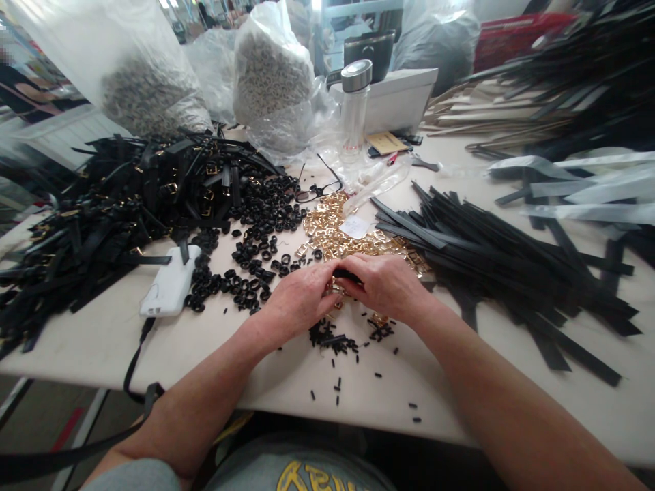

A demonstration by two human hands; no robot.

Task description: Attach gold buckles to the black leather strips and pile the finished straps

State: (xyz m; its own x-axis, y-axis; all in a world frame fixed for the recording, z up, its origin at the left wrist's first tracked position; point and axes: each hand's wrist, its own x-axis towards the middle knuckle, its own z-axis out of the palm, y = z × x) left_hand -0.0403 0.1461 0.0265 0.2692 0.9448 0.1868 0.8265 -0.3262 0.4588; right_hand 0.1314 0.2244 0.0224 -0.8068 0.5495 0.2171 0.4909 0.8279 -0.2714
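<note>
My left hand (299,300) and my right hand (391,286) meet over the white table (153,341), fingers curled together around a small black strap piece (346,275) and a gold buckle that is mostly hidden. Behind them lies a heap of gold buckles (338,235). Black rubber loops (256,239) are spread to the left of it. Tiny black pins (332,339) are scattered just below my hands. A fan of plain black straps (501,259) lies to the right. A big pile of straps with buckles fitted (117,204) fills the left.
A white phone (171,281) lies left of the loops. Glasses (320,187), a clear bottle with a metal cap (355,109), a white box (399,99) and bags of small parts (271,75) stand at the back. More strap stacks (537,88) sit at the far right.
</note>
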